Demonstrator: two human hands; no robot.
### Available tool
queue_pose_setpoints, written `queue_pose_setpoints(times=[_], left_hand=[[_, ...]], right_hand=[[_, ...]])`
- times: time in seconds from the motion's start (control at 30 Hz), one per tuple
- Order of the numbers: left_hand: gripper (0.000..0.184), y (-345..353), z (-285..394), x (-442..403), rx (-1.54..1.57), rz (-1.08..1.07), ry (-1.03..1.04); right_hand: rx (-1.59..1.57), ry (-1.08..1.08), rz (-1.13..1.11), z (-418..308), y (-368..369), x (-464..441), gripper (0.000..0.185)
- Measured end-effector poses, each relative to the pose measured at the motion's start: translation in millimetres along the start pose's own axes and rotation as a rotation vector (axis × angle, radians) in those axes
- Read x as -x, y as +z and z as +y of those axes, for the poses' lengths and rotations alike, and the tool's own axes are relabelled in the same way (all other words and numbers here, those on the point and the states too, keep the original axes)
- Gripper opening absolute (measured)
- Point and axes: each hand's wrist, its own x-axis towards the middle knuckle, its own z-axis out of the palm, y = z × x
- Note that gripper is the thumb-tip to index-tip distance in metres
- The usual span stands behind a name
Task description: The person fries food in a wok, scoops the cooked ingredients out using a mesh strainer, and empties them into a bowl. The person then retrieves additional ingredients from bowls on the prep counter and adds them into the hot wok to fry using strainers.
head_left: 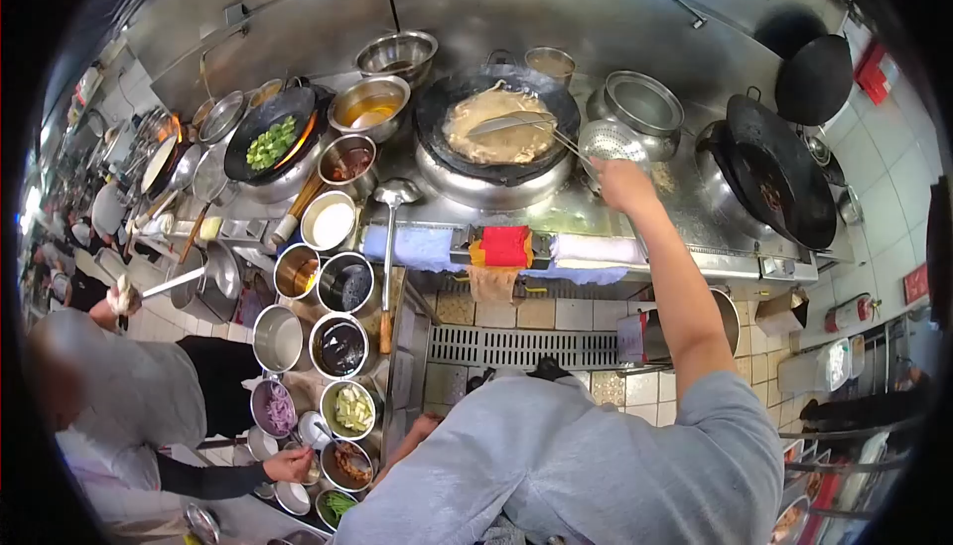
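Steel cooking line [556, 193] runs along a metal backsplash [516, 9], tiled floor [581, 312] below. Right hand [623, 184]: fingers closed narrow round the handle of a long utensil [508, 124], its head in the pale, foamy contents [486, 113] of the middle wok [434, 123]. Perforated skimmer [611, 141] is just beside that hand; can't tell if the fingers catch it too. Left hand [427, 424] is low by the metal pots; finger opening and any hold can't be made out

Risks, my read: contents spread wide in the wok, so a hard sweep or a tipped utensil head could slop them over the rim. Skimmer crowding the grip could snag the handle and jerk it. Ladle [390, 247] lies lengthwise beside the pots, wooden end near the counter edge; a sleeve could knock it. Co-worker's hand [288, 466] is among the bowls, so a left-arm swing could bump it
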Motion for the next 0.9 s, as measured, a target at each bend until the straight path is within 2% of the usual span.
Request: queue_pose_setpoints(times=[0.03,0.07,0.1,0.17,0.23,0.33,0.4,0.43,0.5,0.53,0.6,0.63,0.67,0.73,0.83,0.87,0.9], left_hand=[[0.032,-31,21,9,0.119,0.054,-0.181],[0.031,-109,105,37,0.238,0.128,-0.349],[0.031,-85,144,20,0.279,0.11,-0.34],[0.025,-99,153,26,0.74,0.251,-0.445],[0.024,-118,167,25,0.656,0.22,-0.455],[0.02,-123,197,28,0.462,0.122,-0.467],[0.018,-121,206,29,0.348,0.079,-0.478],[0.018,-105,182,15,0.36,0.096,-0.485],[0.021,-60,115,-16,0.63,0.242,-0.408],[0.021,-68,128,-13,0.627,0.252,-0.414],[0.022,-85,176,-2,0.917,0.332,-0.549],[0.022,-83,179,-2,0.912,0.334,-0.549],[0.023,-81,181,-2,0.718,0.273,-0.522],[0.024,-93,208,2,0.346,0.17,-0.468],[0.025,-80,195,-5,0.311,0.166,-0.361],[0.024,-67,179,-14,0.789,0.218,-0.537],[0.024,-69,182,-15,0.79,0.22,-0.539]], right_hand=[[-0.025,-0.019,0.122,-5,-13,1,0.037],[-0.05,-0.043,0.236,-10,-25,4,0.036],[-0.012,-0.053,0.212,8,-45,22,0.036],[-0.07,-0.014,0.253,3,-56,45,0.032],[-0.097,0.014,0.242,3,-38,39,0.029],[-0.1,-0.109,0.108,7,-3,16,0.029],[-0.199,-0.074,0.181,7,5,9,0.029],[-0.182,-0.103,0.198,14,-4,15,0.029],[-0.168,-0.109,0.209,32,-36,48,0.029],[-0.162,-0.092,0.212,38,-47,59,0.03],[-0.224,-0.127,0.201,49,-43,65,0.031],[-0.277,-0.157,0.195,54,-42,66,0.031],[-0.244,-0.138,0.048,49,-36,57,0.033],[-0.316,-0.158,0.049,47,9,24,0.033],[-0.47,-0.165,0.094,45,12,10,0.032],[-0.472,-0.081,0.077,42,0,10,0.032],[-0.472,-0.083,0.076,40,-1,5,0.032]])
